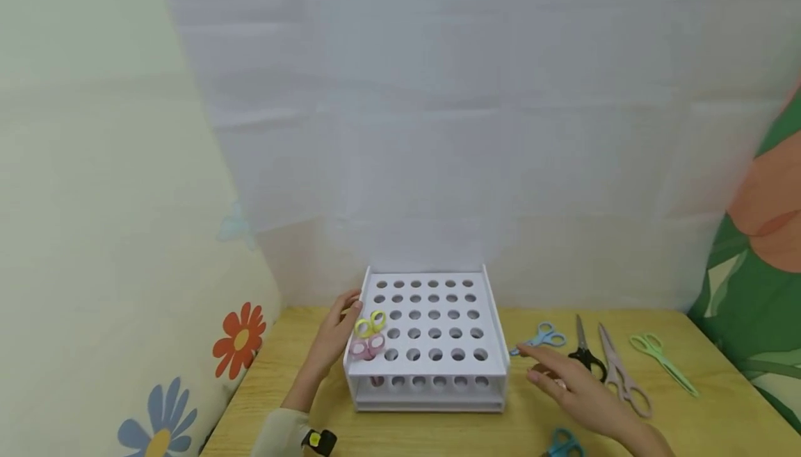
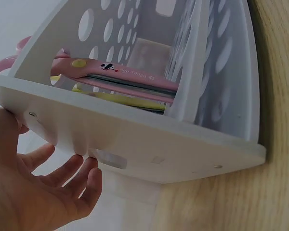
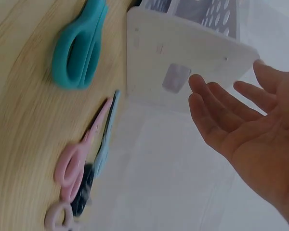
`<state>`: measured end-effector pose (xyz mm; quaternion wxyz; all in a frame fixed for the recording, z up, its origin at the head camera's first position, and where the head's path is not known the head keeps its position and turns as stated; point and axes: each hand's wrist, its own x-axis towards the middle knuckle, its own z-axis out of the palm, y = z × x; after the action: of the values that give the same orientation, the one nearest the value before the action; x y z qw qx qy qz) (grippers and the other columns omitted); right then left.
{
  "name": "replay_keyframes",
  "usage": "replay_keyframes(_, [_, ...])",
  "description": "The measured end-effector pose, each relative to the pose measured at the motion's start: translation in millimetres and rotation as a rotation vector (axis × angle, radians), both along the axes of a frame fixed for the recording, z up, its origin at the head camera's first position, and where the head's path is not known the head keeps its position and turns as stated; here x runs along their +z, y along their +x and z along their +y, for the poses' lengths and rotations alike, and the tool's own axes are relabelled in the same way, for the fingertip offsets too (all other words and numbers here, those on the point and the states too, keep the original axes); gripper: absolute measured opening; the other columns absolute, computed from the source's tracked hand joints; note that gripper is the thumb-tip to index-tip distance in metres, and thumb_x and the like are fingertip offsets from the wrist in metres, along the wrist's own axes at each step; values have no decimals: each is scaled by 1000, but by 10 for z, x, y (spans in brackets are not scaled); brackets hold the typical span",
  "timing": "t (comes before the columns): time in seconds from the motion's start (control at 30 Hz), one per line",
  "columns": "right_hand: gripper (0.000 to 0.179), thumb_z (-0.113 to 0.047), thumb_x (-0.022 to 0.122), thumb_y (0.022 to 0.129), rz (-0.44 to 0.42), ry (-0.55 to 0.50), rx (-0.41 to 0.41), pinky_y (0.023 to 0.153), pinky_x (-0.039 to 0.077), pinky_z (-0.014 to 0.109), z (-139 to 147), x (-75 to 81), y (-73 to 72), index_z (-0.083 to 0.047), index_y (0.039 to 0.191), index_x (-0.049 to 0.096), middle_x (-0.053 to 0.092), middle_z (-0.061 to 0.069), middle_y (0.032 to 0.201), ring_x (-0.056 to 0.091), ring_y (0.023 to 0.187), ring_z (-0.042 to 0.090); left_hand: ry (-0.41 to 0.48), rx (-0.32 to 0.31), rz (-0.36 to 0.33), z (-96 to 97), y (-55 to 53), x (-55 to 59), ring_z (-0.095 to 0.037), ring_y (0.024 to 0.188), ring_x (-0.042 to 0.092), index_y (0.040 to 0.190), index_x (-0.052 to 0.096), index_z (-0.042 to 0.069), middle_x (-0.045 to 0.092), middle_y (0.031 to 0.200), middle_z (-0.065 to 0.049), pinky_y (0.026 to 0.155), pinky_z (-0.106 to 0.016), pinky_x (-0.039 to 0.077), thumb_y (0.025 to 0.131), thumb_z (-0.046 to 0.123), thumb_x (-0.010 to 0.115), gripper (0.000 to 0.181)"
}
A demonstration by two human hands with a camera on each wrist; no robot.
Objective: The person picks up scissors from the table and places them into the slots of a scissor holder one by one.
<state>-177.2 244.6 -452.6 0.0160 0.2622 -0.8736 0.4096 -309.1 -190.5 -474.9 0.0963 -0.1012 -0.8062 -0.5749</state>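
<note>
A white rack (image 1: 432, 366) with rows of round holes stands on the table. Pink scissors (image 2: 120, 72) and yellow scissors (image 2: 123, 99) sit in holes along its left edge, blades down and handles on top. My left hand (image 1: 334, 337) is at the rack's left side panel, fingertips right against it and fingers loosely bent. To the right of the rack, my right hand (image 1: 578, 391) is held out with relaxed fingers and an empty palm. Light blue scissors (image 1: 539, 340) lie just beyond it. Another pink pair of scissors (image 3: 89, 137) is mostly hidden behind this hand in the head view.
Black scissors (image 1: 585, 355), greyish-pink scissors (image 1: 616, 365) and green scissors (image 1: 666, 363) lie on the wooden table (image 1: 682, 422) at the right. Teal scissors (image 3: 97, 29) are near the front. A white sheet (image 1: 400, 130) hangs behind the table.
</note>
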Motion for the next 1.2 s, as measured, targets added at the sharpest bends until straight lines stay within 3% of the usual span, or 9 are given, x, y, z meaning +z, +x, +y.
replay_keyframes(0.2, [38, -17, 57, 106, 57, 39, 50, 76, 56, 33, 247, 1, -1, 1, 140, 57, 63, 20, 129, 64, 99, 11, 69, -34, -35, -50, -40, -24, -36, 120, 56, 146, 53, 19, 52, 142, -17, 96, -49, 45, 107, 30, 55, 41])
replay_keyframes(0.33, [37, -13, 61, 103, 60, 49, 61, 75, 56, 33, 371, -23, -6, 5, 135, 59, 65, 22, 125, 65, 97, 10, 70, -42, -22, -35, -50, -13, -36, 119, 54, 148, 51, 16, 51, 143, -18, 96, -47, 43, 108, 29, 52, 42])
replay_keyframes(0.57, [43, -20, 64, 101, -137, 121, 28, 66, 54, 30, 495, -98, 9, 12, 130, 59, 67, 3, 96, 63, 82, 9, 89, -15, -42, -2, 17, 75, -39, 117, 54, 148, 49, 5, 51, 141, -24, 95, -47, 44, 109, 15, 48, 40])
replay_keyframes(0.77, [33, -18, 69, 98, -265, 180, 35, 63, 52, 30, 570, -219, 42, 7, 120, 65, 64, -2, 92, 60, 77, 7, 100, 21, -29, 27, 7, 24, -36, 116, 55, 145, 54, 10, 55, 138, -20, 94, -45, 44, 108, 21, 53, 39])
replay_keyframes(0.97, [31, -18, 72, 96, -383, 129, 60, 63, 50, 34, 716, -462, 42, 3, 117, 64, 61, -1, 89, 58, 76, 15, 108, 32, -3, 45, -22, -26, -35, 115, 55, 144, 55, 12, 56, 137, -19, 94, -47, 44, 107, 24, 54, 39])
replay_keyframes(1.2, [20, -17, 72, 96, -383, 125, 113, 61, 49, 32, 878, -830, -53, -2, 108, 67, 61, -10, 84, 58, 72, 9, 109, 39, -46, 75, 27, 51, -35, 116, 54, 145, 53, 10, 55, 139, -20, 94, -46, 44, 108, 20, 52, 39])
